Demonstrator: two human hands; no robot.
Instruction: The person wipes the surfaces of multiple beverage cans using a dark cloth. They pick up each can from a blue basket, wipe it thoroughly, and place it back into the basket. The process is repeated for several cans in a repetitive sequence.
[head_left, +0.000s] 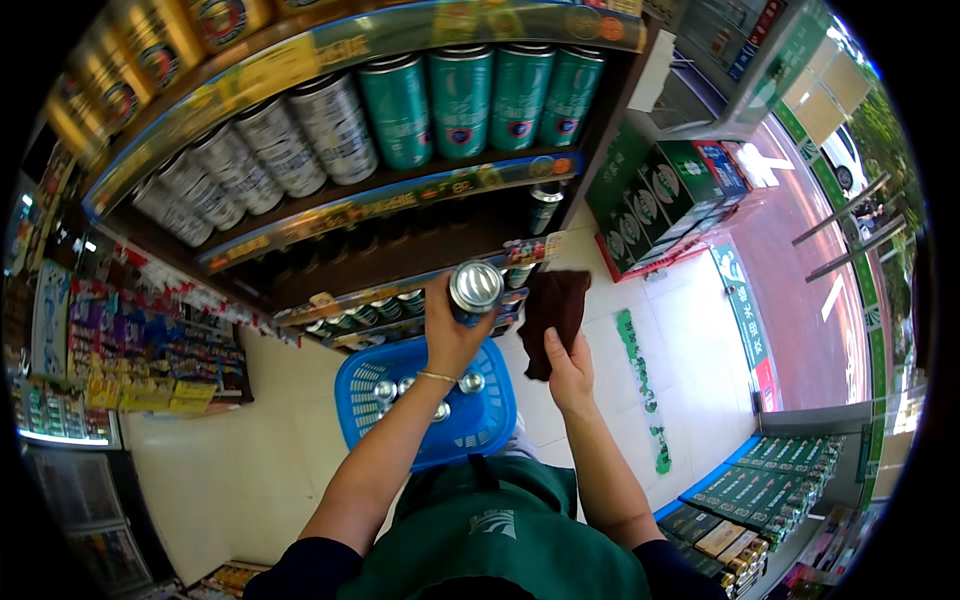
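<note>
My left hand (451, 322) is wrapped around a drink can (476, 289), its bare silver end turned up towards me. To its right, my right hand (570, 364) pinches a dark maroon cloth (556, 319) that hangs loosely from the fingers. Below my left forearm stands a blue plastic basket (491, 420) with several silver-topped cans (472, 382) inside; the forearm hides part of it. In front of both hands rises a shelf rack. One of its dark shelves (405, 259) holds a single can (544, 206) at its right end, with shadowy depths to the left.
Higher shelves carry green cans (460, 105), white cans (334, 127) and gold cans (150, 52). Stacked beer cartons (660, 202) stand right of the rack, near the doorway. Boxed goods (765, 480) line the lower right, and a snack display (150, 337) is at the left. Pale floor tiles (225, 442) surround the basket.
</note>
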